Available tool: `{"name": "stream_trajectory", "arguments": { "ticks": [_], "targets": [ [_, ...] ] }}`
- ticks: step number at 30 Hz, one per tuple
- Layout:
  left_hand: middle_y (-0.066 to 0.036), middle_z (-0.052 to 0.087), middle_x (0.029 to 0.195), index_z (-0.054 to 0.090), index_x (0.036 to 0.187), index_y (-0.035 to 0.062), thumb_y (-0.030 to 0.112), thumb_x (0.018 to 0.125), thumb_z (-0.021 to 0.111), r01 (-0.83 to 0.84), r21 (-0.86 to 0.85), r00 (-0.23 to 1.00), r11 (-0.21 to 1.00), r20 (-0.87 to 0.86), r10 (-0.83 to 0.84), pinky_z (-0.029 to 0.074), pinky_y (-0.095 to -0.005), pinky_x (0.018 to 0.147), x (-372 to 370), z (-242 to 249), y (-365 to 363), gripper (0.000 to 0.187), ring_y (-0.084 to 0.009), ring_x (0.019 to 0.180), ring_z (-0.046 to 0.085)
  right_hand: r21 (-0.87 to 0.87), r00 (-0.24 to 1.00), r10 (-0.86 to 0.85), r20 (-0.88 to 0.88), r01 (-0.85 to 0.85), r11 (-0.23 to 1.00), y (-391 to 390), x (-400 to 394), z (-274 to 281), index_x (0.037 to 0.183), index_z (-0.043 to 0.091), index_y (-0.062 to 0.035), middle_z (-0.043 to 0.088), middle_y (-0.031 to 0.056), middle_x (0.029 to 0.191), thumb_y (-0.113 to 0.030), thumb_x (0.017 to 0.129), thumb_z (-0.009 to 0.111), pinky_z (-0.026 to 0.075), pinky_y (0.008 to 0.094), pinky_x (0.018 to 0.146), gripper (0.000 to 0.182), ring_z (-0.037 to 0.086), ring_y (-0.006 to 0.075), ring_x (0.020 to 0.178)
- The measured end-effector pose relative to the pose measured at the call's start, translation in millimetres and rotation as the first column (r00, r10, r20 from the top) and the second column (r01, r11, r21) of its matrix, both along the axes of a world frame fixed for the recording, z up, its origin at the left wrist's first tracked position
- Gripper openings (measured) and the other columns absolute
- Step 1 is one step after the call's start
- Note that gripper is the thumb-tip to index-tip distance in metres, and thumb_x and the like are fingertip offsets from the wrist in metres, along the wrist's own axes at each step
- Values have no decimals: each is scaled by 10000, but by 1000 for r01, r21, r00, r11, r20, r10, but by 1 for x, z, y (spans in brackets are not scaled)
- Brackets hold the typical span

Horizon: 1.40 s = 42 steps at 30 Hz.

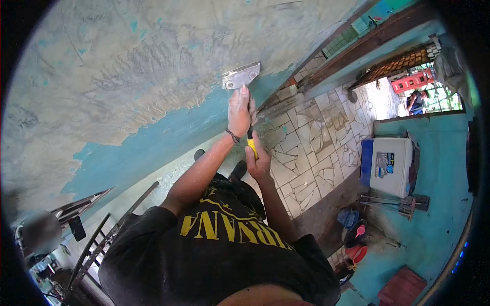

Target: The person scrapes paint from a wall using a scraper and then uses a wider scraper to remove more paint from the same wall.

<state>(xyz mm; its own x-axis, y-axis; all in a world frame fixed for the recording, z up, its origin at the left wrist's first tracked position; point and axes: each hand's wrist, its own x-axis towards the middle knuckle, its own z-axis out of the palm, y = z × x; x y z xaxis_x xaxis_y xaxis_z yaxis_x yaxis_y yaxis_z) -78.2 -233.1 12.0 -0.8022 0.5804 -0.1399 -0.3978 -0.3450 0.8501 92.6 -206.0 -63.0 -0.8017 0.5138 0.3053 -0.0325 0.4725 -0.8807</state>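
Reaching ahead of our left hand (239, 113), the flat silver-bladed scraper (242, 76) lies at the grey-patched turquoise wall (127, 81), its long axis sloping up from our right hand (260, 162). Left fingers, nearer the blade, wrap the black grip; right fingers curl around its yellow end.

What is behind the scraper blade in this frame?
Behind the scraper blade is the wall: mottled grey above the blade, with blue paint showing lower down. The patch directly behind the metal is covered, so whether it is grey or painted cannot be seen.
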Motion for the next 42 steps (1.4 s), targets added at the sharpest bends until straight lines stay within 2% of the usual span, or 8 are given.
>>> {"name": "stream_trajectory", "arguments": {
  "ticks": [14, 17, 19, 23, 27, 31, 39, 42],
  "targets": [
    [-4, 375, 529, 406, 859, 110, 529, 1115, 423, -154, -86, 821, 984, -566, 79, 334, -289, 389, -24, 1, 4, 491, -126, 390, 367, -69, 998, -17, -60, 13, 998, -13, -32, -9, 1471, 482, 129, 717, 273, 1011, -105, 1032, 586, 573, 382, 744, 508, 748, 314, 860],
    [-100, 513, 739, 510, 1140, 61, 278, 1071, 504, -295, -180, 658, 938, -750, 63, 438, -395, 572, -26, -32, 2, 227, -259, 623, 521, -26, 996, 0, -86, -2, 1000, -16, -29, -22, 1516, 429, 125, 680, 159, 987, -92, 1046, 538, 515, 309, 669, 529, 631, 178, 750],
    [-189, 569, 964, 482, 1445, 54, 15, 975, 561, -605, -29, 164, 796, -982, 89, 464, -503, 745, -18, -78, 4, 478, -399, 868, 578, 63, 994, -2, -113, 9, 998, -19, -21, -49, 1541, 402, 121, 663, 113, 1010, -89, 1055, 515, 491, 271, 650, 541, 582, 111, 720],
    [-200, 562, 1020, 474, 1437, 19, 35, 978, 557, -521, -192, 266, 832, -962, -55, 469, -484, 783, -18, -96, -9, 466, -399, 924, 582, 75, 994, -18, -105, 26, 997, -23, -20, -47, 1476, 471, 136, 696, 342, 1133, -89, 1027, 576, 582, 431, 799, 514, 759, 372, 960],
    [-41, 450, 608, 484, 963, 72, 451, 1116, 458, -121, -182, 842, 976, -540, 4, 373, -325, 442, -25, -30, -2, 410, -159, 462, 425, -126, 1000, 11, 5, -11, 992, -14, -30, -24, 1472, 472, 139, 678, 363, 1185, -71, 1018, 580, 581, 438, 832, 511, 749, 411, 1029],
    [-37, 430, 593, 449, 909, 82, 489, 1118, 434, -161, -147, 848, 976, -526, 61, 359, -325, 435, -21, -36, 1, 458, -161, 450, 413, -7, 999, 16, -43, -16, 1000, -7, -29, -38, 1465, 479, 138, 691, 354, 1161, -61, 1009, 586, 587, 443, 823, 509, 752, 424, 1005],
    [-213, 579, 1022, 432, 1467, 12, -17, 904, 610, -610, -85, 148, 788, -989, 8, 456, -505, 742, -20, -83, 6, 592, -419, 909, 584, 28, 997, -3, -74, 5, 1000, -5, -29, -49, 1455, 491, 137, 704, 351, 1118, -59, 994, 602, 593, 446, 803, 513, 749, 451, 978],
    [-209, 572, 996, 444, 1451, 15, -16, 889, 628, -483, -140, 266, 864, -964, -7, 436, -511, 717, -35, -67, 17, 592, -417, 884, 578, -44, 999, -5, -47, 3, 999, 2, -38, -36, 1451, 498, 137, 708, 352, 1086, -66, 995, 606, 594, 441, 794, 511, 752, 447, 961]
  ]
}}
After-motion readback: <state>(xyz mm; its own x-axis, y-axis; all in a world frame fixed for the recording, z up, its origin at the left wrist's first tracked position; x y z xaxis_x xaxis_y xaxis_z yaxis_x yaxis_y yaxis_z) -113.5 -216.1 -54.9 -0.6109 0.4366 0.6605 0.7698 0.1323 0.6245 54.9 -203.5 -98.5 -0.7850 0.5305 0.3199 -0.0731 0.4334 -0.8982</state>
